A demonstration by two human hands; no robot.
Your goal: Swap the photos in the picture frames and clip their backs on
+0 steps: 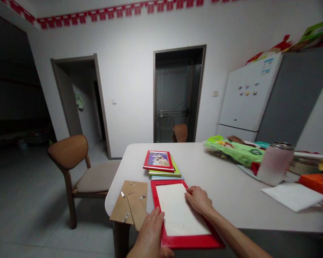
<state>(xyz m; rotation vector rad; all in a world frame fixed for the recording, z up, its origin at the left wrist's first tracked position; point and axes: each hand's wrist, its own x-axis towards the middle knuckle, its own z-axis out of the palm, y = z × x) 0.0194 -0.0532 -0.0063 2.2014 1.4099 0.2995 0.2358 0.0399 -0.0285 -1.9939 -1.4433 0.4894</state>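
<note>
A large red picture frame (157,195) lies at the table's near edge, with a plain white sheet (177,211) inside its border. My left hand (152,229) grips the frame's lower left side, fingertips resting over the border. On the upper right side, my right hand (199,200) has its fingers bent and pressed at the border and the sheet's edge. Left of the frame is a brown backing board (123,200) with metal clips and a stand leg. Beyond the frame, a smaller red photo frame (158,168) tops a stack with a green frame (165,172) and a light blue frame (167,177).
On the white table's (204,168) right side are a green package (234,150), a pinkish jar (276,165), white paper (293,196) and an orange box (316,184). A wooden chair (70,154) stands at left. A fridge (247,96) is behind, at right.
</note>
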